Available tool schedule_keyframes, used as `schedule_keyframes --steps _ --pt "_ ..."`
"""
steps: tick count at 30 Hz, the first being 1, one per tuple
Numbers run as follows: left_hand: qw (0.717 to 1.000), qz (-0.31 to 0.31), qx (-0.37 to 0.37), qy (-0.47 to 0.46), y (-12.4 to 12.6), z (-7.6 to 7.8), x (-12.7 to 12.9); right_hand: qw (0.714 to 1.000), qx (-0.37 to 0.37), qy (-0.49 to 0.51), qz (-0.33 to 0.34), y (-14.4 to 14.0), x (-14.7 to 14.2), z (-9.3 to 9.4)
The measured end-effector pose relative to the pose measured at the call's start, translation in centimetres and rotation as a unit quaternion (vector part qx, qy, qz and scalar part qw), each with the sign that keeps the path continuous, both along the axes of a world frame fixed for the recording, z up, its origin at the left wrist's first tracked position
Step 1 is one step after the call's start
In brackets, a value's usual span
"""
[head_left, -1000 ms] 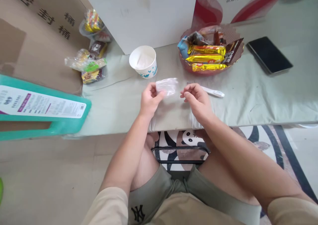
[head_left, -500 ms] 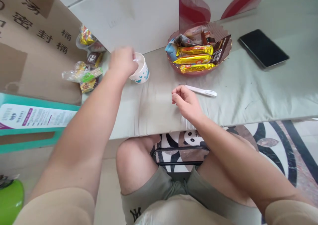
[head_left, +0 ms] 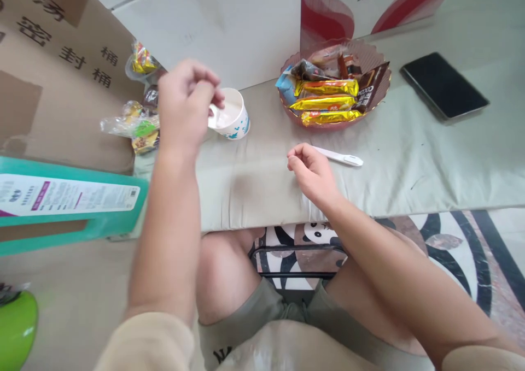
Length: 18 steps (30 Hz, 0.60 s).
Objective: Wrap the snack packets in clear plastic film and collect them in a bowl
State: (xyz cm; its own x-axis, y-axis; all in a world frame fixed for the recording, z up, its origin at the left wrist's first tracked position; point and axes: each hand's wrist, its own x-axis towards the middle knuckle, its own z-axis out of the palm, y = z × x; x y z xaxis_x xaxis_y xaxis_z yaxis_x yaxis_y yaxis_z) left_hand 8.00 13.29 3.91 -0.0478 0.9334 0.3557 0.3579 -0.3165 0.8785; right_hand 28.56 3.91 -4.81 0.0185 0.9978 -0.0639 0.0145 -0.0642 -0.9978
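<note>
Pale green worktop (head_left: pixel 410 158), hands over it near the cup.
Right hand (head_left: pixel 311 171) rests loosely curled, empty, beside the white pen (head_left: pixel 340 157); left hand (head_left: pixel 184 100) hovers at the cup (head_left: pixel 232 121), fingertips pinched together, contents unclear. Release squarely above the rim.

The paper cup (head_left: pixel 230 118) is white with blue marks low on its side. It stands upright and open on the pale table cover, near the back left. The left hand (head_left: pixel 184 106) hovers over its rim with fingers curled, hiding part of the mouth; whether it touches cannot be told.
</note>
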Motion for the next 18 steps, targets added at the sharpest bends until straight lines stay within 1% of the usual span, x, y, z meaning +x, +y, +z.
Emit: schedule_keyframes --steps 1,2,3,4,5,6,8,9,10,12,14,16,18 --pt "0.996 0.006 0.020 -0.090 -2.5 0.0 0.8 1.000 0.000 -0.003 0.000 0.1 -0.1 -0.1" --pt "0.984 0.000 -0.002 -0.177 -4.8 -0.5 1.4 1.000 0.000 -0.007 0.000 0.1 -0.3 -0.1" --pt "0.972 -0.005 -0.053 -0.229 -6.8 -1.5 2.0 1.000 0.001 -0.013 0.001 0.1 -0.4 -0.2" --pt "0.963 -0.003 -0.100 -0.252 -8.3 -2.7 2.4 1.000 0.006 -0.022 0.003 0.1 -0.5 -0.3" --pt "0.955 0.002 -0.138 -0.261 -9.3 -4.0 2.6 0.999 0.012 -0.032 0.003 0.0 -0.6 -0.4" --pt "0.949 0.007 -0.161 -0.270 -9.9 -5.2 2.6 0.999 0.022 -0.045 0.001 -0.2 -0.6 -0.6" --pt "0.936 0.002 -0.193 -0.296 -9.8 -6.8 2.2 0.995 0.050 -0.085 -0.007 -0.7 -0.5 -0.8" --pt "0.926 -0.006 -0.205 -0.316 -9.4 -7.2 1.7 0.992 0.068 -0.109 -0.010 -1.0 -0.4 -0.9" --pt "0.915 -0.016 -0.215 -0.341 -9.0 -7.3 1.1 0.987 0.087 -0.135 -0.010 -1.2 -0.4 -0.9" --pt "0.888 -0.028 -0.239 -0.393 -8.1 -6.9 -0.4 0.979 0.119 -0.165 -0.005 -1.7 -0.5 -0.9" --pt "0.851 -0.012 -0.273 -0.449 -7.5 -6.3 -2.0 0.975 0.141 -0.173 0.011 -2.1 -1.2 -0.6" --pt "0.805 0.026 -0.306 -0.508 -6.9 -6.0 -3.5 0.967 0.173 -0.180 0.053 -2.1 -2.9 0.2" --pt "0.767 0.053 -0.318 -0.555 -6.3 -6.2 -4.8 0.950 0.217 -0.194 0.108 -1.5 -5.7 1.4"
